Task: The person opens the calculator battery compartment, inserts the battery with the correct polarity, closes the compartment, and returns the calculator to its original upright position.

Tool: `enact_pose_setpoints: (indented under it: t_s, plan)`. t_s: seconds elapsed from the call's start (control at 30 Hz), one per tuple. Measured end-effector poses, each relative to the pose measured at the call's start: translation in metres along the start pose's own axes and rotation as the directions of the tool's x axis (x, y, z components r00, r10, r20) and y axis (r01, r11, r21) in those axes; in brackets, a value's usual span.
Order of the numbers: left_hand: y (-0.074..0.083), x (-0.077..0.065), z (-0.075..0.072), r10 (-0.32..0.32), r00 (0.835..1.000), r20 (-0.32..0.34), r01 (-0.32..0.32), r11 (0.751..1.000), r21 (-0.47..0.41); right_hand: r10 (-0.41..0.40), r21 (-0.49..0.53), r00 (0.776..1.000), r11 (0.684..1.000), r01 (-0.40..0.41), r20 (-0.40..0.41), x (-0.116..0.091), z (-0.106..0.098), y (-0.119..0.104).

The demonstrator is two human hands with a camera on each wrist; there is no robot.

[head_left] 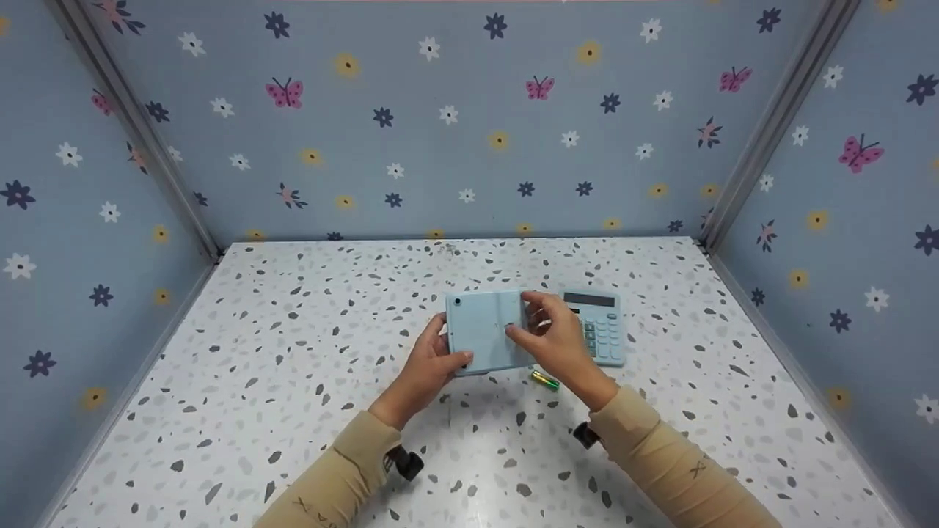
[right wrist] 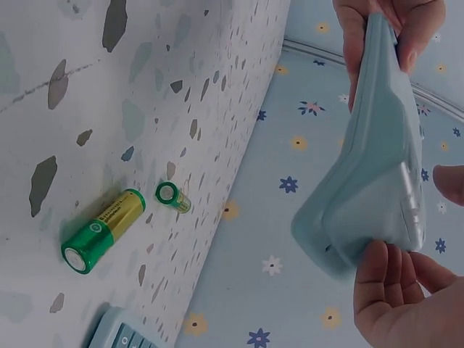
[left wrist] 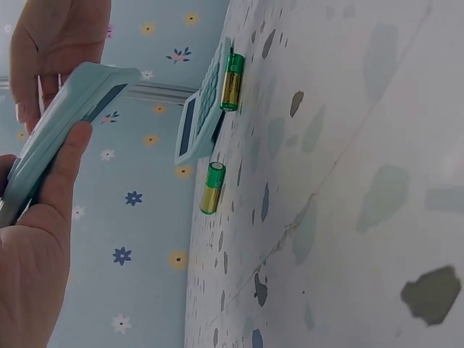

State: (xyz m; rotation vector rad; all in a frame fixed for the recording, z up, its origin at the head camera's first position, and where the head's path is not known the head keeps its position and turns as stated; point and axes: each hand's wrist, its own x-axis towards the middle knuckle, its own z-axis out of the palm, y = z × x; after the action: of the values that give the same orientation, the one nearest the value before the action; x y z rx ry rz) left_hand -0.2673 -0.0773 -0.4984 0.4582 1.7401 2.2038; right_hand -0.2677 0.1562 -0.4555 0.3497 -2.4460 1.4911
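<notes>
A light blue calculator (head_left: 480, 330) is held above the table, its plain back facing up in the head view. My left hand (head_left: 427, 363) grips its left end, thumb on the back and fingers underneath. At the thicker right end, my right hand (head_left: 563, 343) has its fingers curled against the edge. Its thumb stands off the back in the right wrist view. The dark display strip (left wrist: 107, 102) shows along the underside in the left wrist view. On the table below lie two green and gold batteries, one nearer (right wrist: 103, 230) and one farther (right wrist: 172, 196) in the right wrist view.
A second light blue calculator (head_left: 607, 330) lies keys up on the table, just right of the held one and partly behind the right hand. The speckled white table (head_left: 308, 330) is bounded by flower-patterned panels (head_left: 469, 132) at the back and sides.
</notes>
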Motion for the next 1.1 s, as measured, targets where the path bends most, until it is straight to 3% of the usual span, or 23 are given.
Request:
enact_pose_setpoints:
  t_s: [0.27,0.47,0.77,1.1]
  plan:
    - [-0.0013,-0.0016,0.004,0.018,1.0,-0.003,-0.018,1.0,-0.011,0.043,-0.038,0.999,0.998,-0.044,-0.028,0.0013,0.0062,-0.001]
    - [-0.0002,-0.0038,0.0071,0.049,0.999,0.007,-0.049,0.999,-0.005,0.057,-0.004,0.998,0.998,-0.057,-0.035,0.0026,0.0057,-0.0012]
    - [-0.0018,-0.0043,0.0072,0.08,0.997,0.008,-0.08,0.995,0.059,0.084,0.023,0.996,0.996,-0.083,-0.032,0.0054,0.0024,-0.001]
    - [-0.0015,-0.0044,0.0067,0.066,0.998,-0.005,-0.066,0.995,0.078,0.048,0.03,0.999,0.998,-0.047,-0.015,0.0066,-0.0022,0.004]
